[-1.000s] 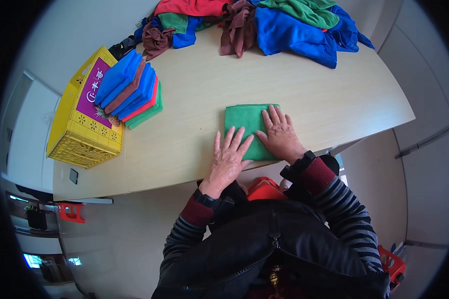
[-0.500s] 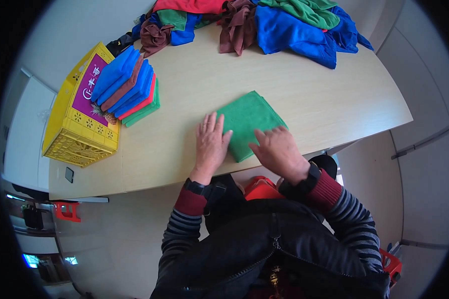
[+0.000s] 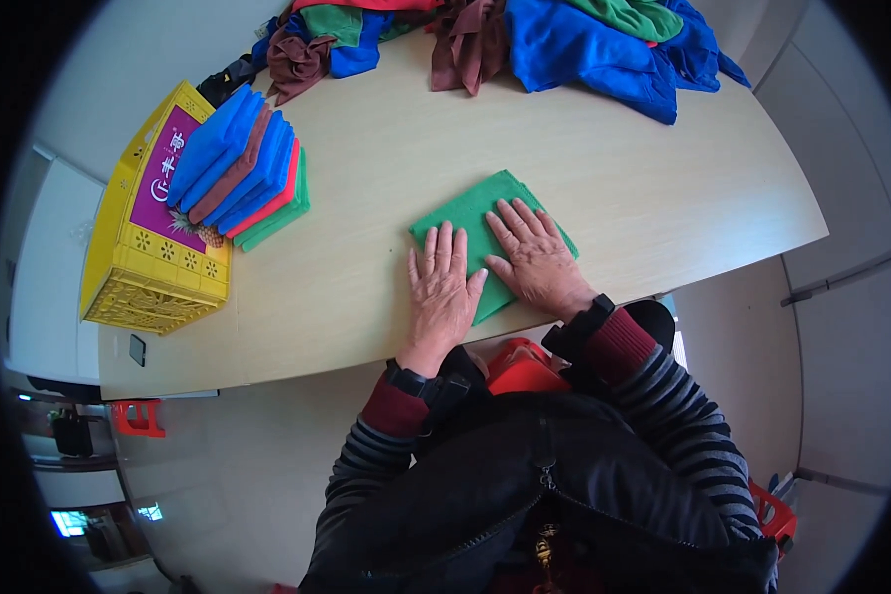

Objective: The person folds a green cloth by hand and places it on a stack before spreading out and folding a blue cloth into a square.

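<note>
A folded green cloth lies flat near the front edge of the table, its corner pointing away from me. My left hand rests open on its left side, fingers stretched forward. On the right part of the cloth my right hand lies flat, fingers a little apart. Both palms face down, and neither hand grips anything. The parts of the cloth under my hands are hidden.
At the left stands a yellow plastic crate with a purple panel. Against it leans a stack of folded cloths in blue, brown, red and green. Loose crumpled cloths lie along the table's far edge. A small dark flat object lies at the left front.
My right hand has moved up and flattened from curled fingers onto the cloth. My left hand has shifted right, onto the cloth's left side.
</note>
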### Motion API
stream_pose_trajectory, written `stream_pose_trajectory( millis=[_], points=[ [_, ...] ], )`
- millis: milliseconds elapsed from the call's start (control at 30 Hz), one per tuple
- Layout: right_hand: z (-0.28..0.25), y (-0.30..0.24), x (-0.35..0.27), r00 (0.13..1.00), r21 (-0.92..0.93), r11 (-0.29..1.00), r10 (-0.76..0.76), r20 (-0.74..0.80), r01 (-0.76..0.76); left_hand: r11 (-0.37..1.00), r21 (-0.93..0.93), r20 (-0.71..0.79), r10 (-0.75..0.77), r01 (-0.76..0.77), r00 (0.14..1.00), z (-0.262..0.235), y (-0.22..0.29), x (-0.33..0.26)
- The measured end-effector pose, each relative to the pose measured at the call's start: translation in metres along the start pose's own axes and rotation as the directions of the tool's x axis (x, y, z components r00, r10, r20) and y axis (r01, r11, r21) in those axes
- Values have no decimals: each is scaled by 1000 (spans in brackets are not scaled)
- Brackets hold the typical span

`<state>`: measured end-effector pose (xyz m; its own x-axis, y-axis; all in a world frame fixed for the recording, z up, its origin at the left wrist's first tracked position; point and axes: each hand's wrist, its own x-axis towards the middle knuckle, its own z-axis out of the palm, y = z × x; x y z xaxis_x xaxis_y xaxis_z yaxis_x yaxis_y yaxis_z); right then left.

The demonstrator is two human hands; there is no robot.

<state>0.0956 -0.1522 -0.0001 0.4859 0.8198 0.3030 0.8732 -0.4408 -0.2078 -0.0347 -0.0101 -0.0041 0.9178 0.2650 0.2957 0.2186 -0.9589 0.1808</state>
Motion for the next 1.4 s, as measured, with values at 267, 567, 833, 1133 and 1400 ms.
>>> stream_pose_trajectory(
  millis=[267, 567, 833, 1133, 1400],
  points=[
    [-5, 4, -2, 1000, -13, 1000, -28, 3, 28, 999, 27, 24, 23, -23, 999, 0, -3, -2],
    [-7, 10, -4, 1000, -33, 999, 21, 7, -21, 999, -21, 41, 50, -49, 998, -8, -10, -8],
    [-8, 11, -5, 1000, -23, 1000, 12, -2, -12, 997, -53, 79, 55, -51, 995, -11, -10, -8],
    [-22, 10, -9, 998, -10, 1000, -29, -53, 28, 998, -53, 58, 47, -44, 997, -15, -9, -6],
    [-64, -16, -51, 999, 49, 998, 28, -17, -27, 999, -39, -28, -28, 27, 999, -16, -40, 19]
  ],
)
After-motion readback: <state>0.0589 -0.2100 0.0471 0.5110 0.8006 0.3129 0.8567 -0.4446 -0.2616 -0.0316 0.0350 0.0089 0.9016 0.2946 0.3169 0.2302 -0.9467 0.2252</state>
